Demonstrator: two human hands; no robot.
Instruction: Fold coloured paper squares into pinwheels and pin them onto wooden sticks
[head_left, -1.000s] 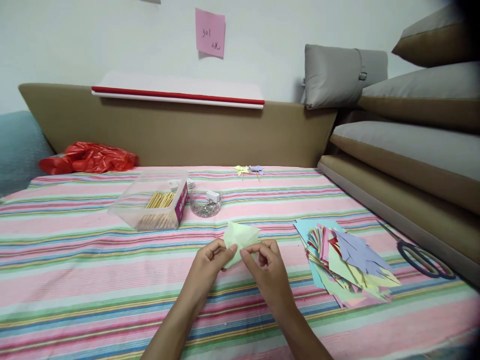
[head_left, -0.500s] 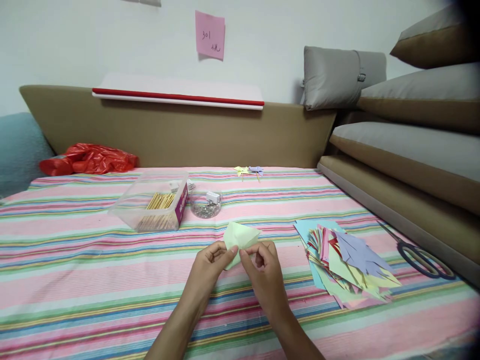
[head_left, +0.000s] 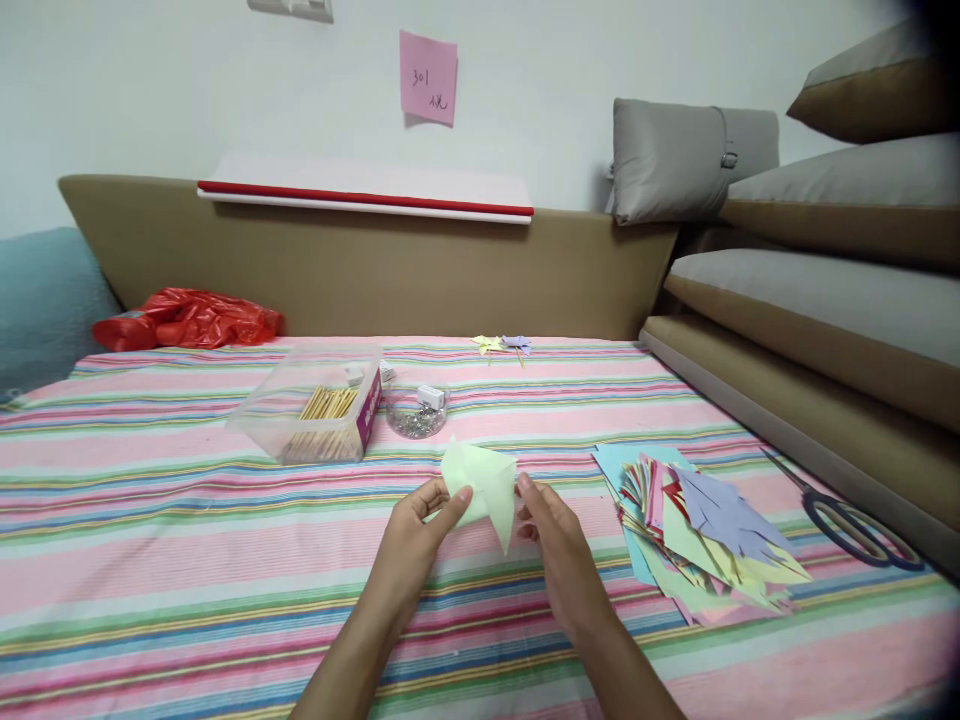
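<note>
A pale green paper (head_left: 486, 478) with pointed flaps is held above the striped cloth. My left hand (head_left: 421, 520) pinches its left side, thumb on top. At the paper's right edge is my right hand (head_left: 551, 525), its thumb and forefinger apart from each other, the other fingers curled; whether it touches the edge is hard to tell. Beyond the paper stand a clear box of wooden sticks (head_left: 326, 425) and a round clear dish of small metal pins (head_left: 416, 415). To the right lies a pile of cut coloured papers (head_left: 697, 530).
Scissors (head_left: 855, 525) lie right of the paper pile. Two small paper pinwheels (head_left: 504, 345) on sticks rest at the cloth's far edge. A red plastic bag (head_left: 195, 318) is at the far left, and stacked cushions (head_left: 832, 300) line the right side.
My right hand has moved right from the paper's middle to its right edge, no longer pinching the middle. The paper now shows a flap pointing down at the right. The view has shifted slightly.
</note>
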